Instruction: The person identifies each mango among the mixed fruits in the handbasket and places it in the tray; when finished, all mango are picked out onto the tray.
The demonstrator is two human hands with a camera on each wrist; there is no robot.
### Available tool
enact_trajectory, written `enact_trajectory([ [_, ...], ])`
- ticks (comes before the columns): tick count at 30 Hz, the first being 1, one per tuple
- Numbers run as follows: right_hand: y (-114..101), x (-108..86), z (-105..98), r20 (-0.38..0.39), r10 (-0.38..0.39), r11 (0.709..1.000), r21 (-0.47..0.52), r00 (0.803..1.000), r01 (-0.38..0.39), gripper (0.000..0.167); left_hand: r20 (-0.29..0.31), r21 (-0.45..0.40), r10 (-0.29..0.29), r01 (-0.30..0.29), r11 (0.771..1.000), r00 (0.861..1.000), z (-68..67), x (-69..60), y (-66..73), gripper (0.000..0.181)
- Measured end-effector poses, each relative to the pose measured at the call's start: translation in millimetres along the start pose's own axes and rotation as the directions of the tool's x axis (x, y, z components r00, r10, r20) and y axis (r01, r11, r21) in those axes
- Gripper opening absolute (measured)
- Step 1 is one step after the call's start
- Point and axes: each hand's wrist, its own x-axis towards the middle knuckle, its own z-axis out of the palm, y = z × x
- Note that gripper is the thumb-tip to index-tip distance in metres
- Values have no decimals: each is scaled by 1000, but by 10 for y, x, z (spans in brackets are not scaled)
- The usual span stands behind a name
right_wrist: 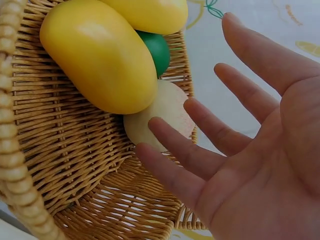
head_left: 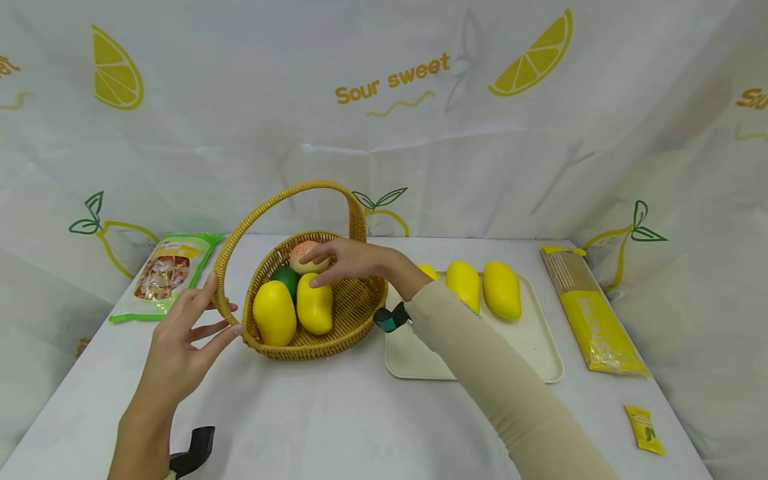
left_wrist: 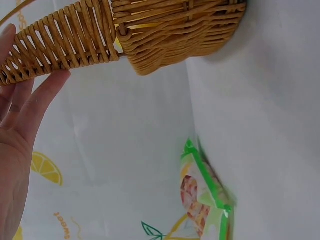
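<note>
A wicker basket (head_left: 351, 307) with a tall arched handle stands left of centre. My left hand (head_left: 186, 340) grips the lower left part of that handle between thumb and fingers, as the left wrist view also shows. Inside the basket are two yellow mangoes (head_left: 275, 313), a dark green round fruit (head_left: 285, 279) partly hidden behind them, and a pale pinkish peach (right_wrist: 167, 112). Over the basket, my right hand (head_left: 351, 260) spreads its fingers loosely above the peach and the right-hand mango (head_left: 315, 310), holding nothing. Whether a fingertip touches the peach, I cannot tell.
Right of the basket, a cream tray (head_left: 420, 357) carries three mangoes (head_left: 503, 290), one mostly behind my right arm. A green-and-white food bag (head_left: 165, 277) lies at the back left. Along the right edge lie a long yellow packet (head_left: 600, 320) and a small yellow sachet (head_left: 645, 430).
</note>
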Motion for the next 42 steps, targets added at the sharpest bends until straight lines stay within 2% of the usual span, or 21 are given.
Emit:
enact_trajectory([
  [4, 9, 37, -6, -10, 30, 999, -12, 999, -30, 58, -12, -16, 14, -14, 1000, 1000, 7, 2, -16, 85],
  [9, 32, 84, 12, -10, 39, 999, -18, 999, -39, 57, 7, -5, -14, 14, 1000, 1000, -4, 1, 6, 85],
  [17, 56, 154, 36, -28, 70, 997, -40, 997, -71, 53, -5, -19, 30, -31, 999, 1000, -2, 4, -6, 84],
  [25, 83, 206, 63, -27, 118, 991, -54, 993, -120, 48, 6, -8, -1, 1, 1000, 1000, -10, -2, 5, 85],
  [31, 86, 230, 95, -15, 132, 989, -63, 991, -133, 50, -8, -25, 18, -18, 1000, 1000, 0, -6, -13, 85],
  [38, 99, 262, 116, -34, 141, 986, -84, 989, -144, 47, 10, -16, -9, 10, 1000, 1000, -7, -15, -9, 82],
  [42, 106, 266, 138, -43, 128, 983, -125, 991, -132, 47, -3, -24, 11, -11, 1000, 1000, -1, -10, -11, 81],
])
